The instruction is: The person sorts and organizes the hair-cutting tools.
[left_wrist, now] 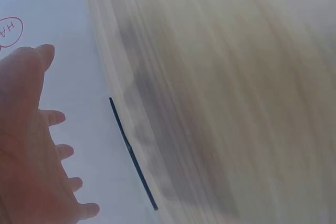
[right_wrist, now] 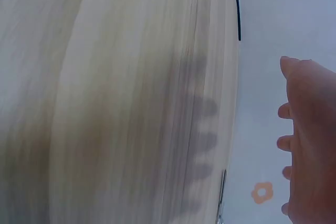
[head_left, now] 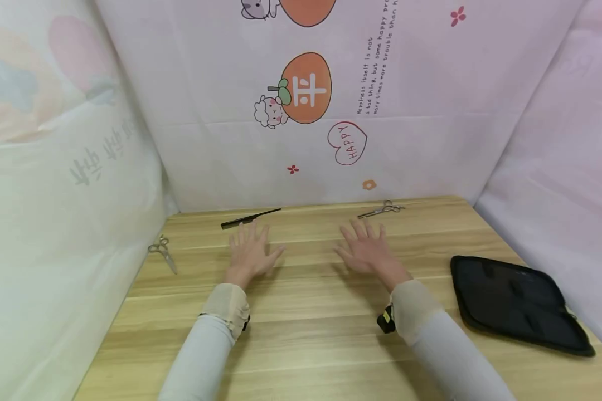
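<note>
Both hands hover over the wooden table with fingers spread and nothing held. My left hand is nearest to a black comb with a thin tail, which lies at the table's back edge; its fingertips overlap the comb in the head view. Palm down, my right hand is just in front of a pair of slim scissors near the back edge. Another pair of scissors lies at the left edge, blades toward the front. In the left wrist view the comb shows beyond the fingers.
A black zippered case lies flat at the table's right side. Printed white cloth hangs behind the wooden table and along both sides. Each wrist carries a strapped device; the right one shows black.
</note>
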A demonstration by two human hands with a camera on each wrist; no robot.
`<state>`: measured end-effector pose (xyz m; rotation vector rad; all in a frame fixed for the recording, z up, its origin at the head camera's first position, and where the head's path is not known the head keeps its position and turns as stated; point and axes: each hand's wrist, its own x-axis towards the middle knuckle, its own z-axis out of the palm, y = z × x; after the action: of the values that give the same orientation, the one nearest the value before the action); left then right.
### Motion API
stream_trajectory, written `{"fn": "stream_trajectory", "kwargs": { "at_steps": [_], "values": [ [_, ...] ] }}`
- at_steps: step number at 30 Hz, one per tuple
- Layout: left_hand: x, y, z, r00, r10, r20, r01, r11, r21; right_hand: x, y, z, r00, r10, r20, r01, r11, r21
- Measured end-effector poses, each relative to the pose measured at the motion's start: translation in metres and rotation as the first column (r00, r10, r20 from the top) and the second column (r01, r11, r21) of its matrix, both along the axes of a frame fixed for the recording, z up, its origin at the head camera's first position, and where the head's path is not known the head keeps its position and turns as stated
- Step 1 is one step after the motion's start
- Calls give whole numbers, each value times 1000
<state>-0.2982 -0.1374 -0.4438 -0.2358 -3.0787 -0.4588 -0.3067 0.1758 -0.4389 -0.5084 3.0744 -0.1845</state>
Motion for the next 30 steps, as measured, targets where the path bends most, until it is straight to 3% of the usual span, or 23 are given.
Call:
{"fn": "stream_trajectory", "kwargs": {
  "at_steps": [5,17,22,30],
  "values": [
    [3,-12,3,1000,-12,-19,11,999,-35,-3,17,-4,999,-1,-32,1,1000,-2],
    [12,-49,7,997,-72,-31,70,995,-66,10,58,16,998,-44,-51,44,999,-10],
    [15,-69,10,997,-56,-53,52,997,-63,11,80,20,997,-44,-60,43,999,-14],
    [21,-94,14,999,-19,-29,17,999,-45,25,107,31,997,-57,-46,58,998,15]
  ]
}}
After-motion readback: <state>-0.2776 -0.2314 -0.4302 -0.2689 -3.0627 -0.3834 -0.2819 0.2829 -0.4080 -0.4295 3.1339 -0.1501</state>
